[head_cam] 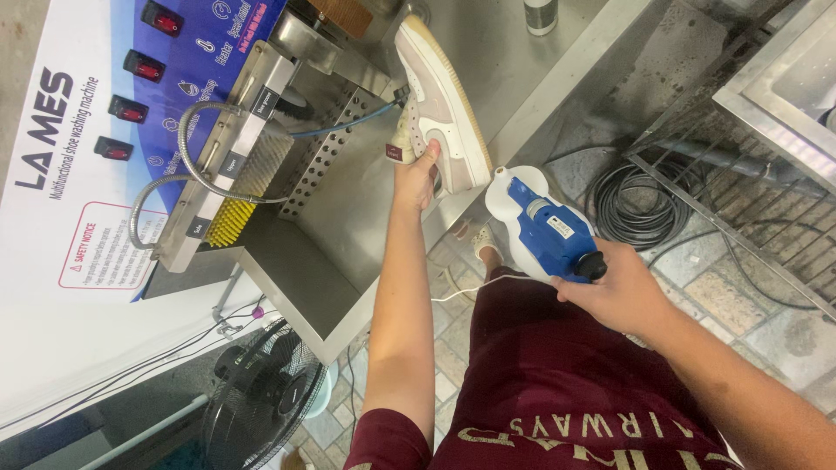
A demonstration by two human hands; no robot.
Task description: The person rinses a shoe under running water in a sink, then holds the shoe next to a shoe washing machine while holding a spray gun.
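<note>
A: Head view, entry one. You are holding the sneaker [440, 104] in your left hand [416, 178], fingers closed around its heel end, thumb pressing on the upper. The shoe is hanging toe-up over the steel basin [348, 187] of the washing machine, sole edge facing right. A thin blue hose [344, 129] is running toward it from the brush side.

B: And the right?

A: Your right hand [623, 292] is wrapping the handle of the blue-and-white handheld sprayer [544, 228], grip fully closed, nozzle end pointing toward the shoe's heel. The unit is floating just outside the basin's rim, above the tiled floor.

B: Risks, as I judge them?

A: Three. You are pinching the shoe by one end only; once wet, it could be slipping out and dropping onto the yellow brush [233, 219] or the basin floor. The sprayer is sitting outside the basin, so anything it is throwing could be landing on the floor, near the coiled black cable [631, 204] and the standing fan [261, 396]. Also, a white cord [461, 289] is trailing by your waist; I cannot tell where it ends, and it could be snagging.
</note>
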